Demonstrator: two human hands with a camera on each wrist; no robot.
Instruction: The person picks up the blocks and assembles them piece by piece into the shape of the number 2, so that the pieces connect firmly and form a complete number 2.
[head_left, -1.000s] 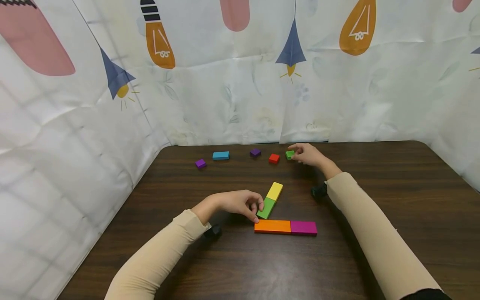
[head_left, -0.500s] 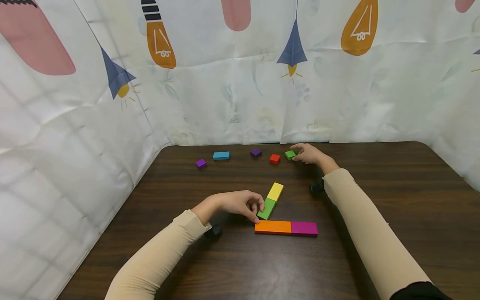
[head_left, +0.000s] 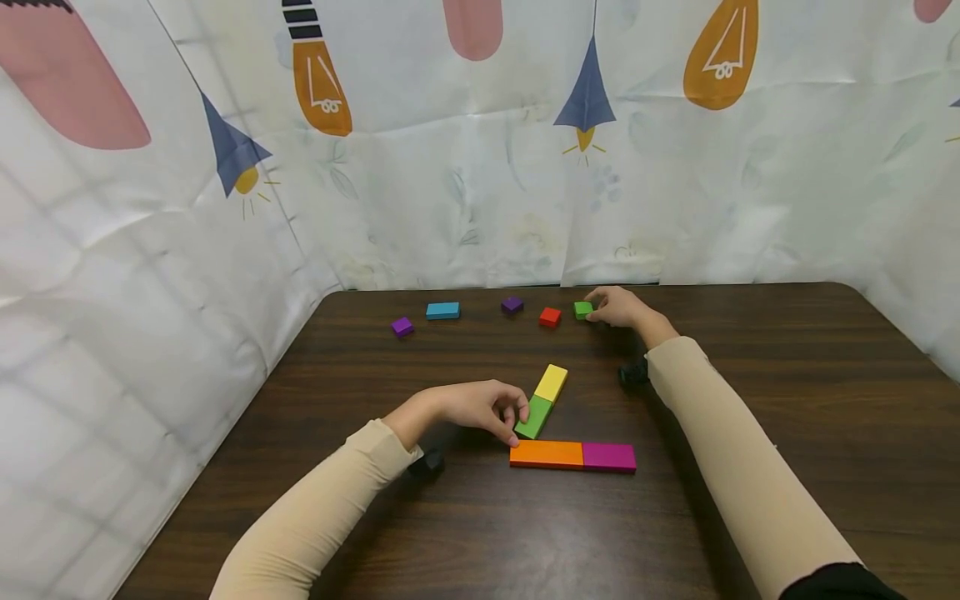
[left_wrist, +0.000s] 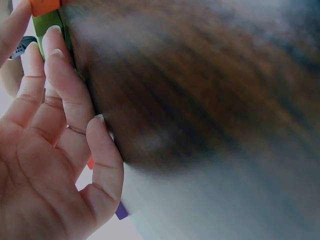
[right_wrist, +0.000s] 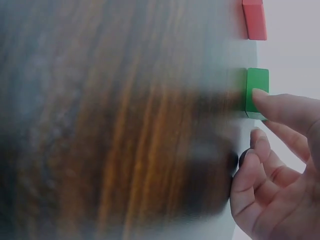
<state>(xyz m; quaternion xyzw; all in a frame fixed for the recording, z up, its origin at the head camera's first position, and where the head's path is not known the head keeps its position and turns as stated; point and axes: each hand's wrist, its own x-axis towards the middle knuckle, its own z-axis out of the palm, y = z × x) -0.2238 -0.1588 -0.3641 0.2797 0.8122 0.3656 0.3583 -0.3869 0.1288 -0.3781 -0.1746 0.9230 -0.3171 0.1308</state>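
My left hand point(head_left: 476, 410) rests beside the blocks at the table's middle. Its fingertips touch the green rectangular block point(head_left: 534, 416), and its thumb tip lies at the left end of the orange block point(head_left: 546, 453). A yellow block point(head_left: 551, 383) continues the green one in a slanting row. Against the orange block's right end lies a magenta block point(head_left: 608, 457). Near the back edge my right hand point(head_left: 619, 307) pinches a small green block point(right_wrist: 258, 82) between thumb and index finger; the right wrist view shows the thumb on its face and the other fingers curled below.
Left of the small green block lies a red block point(head_left: 550, 317), then a dark purple block point(head_left: 512, 306). A blue block point(head_left: 442, 311) and a purple block point(head_left: 402, 327) lie farther left. A patterned cloth point(head_left: 465, 208) hangs behind the wooden table point(head_left: 450, 533).
My right index finger has drawn in from its stretched pose onto the small green block, which has turned slightly to sit squarer. My left hand and the two rows stay as they were.
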